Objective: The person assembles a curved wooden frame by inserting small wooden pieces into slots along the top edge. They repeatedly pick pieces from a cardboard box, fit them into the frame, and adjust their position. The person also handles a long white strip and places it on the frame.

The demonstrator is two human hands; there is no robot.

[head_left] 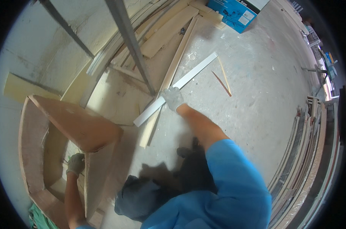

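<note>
My right hand (173, 98), in a pale work glove, grips a long flat white strip (195, 71) near its middle. The strip lies slantwise across a long light wooden board (176, 68), which rests on the floor. My left hand (76, 163), in a darker-looking glove, is down inside an angular brown wooden box (32, 145) at the left. Its fingers are curled; what they hold, if anything, is too small to tell. A bit of green and some thin pieces show beside that hand.
Two thin wood slivers (223, 78) lie on the grey floor (264, 84). Boards (169, 30) lean by the wall behind a grey metal post (131, 44). A blue carton (234, 15) stands at the far end. Long strips (298, 152) are stacked along the right. Green cloth (39, 217) sits lower left.
</note>
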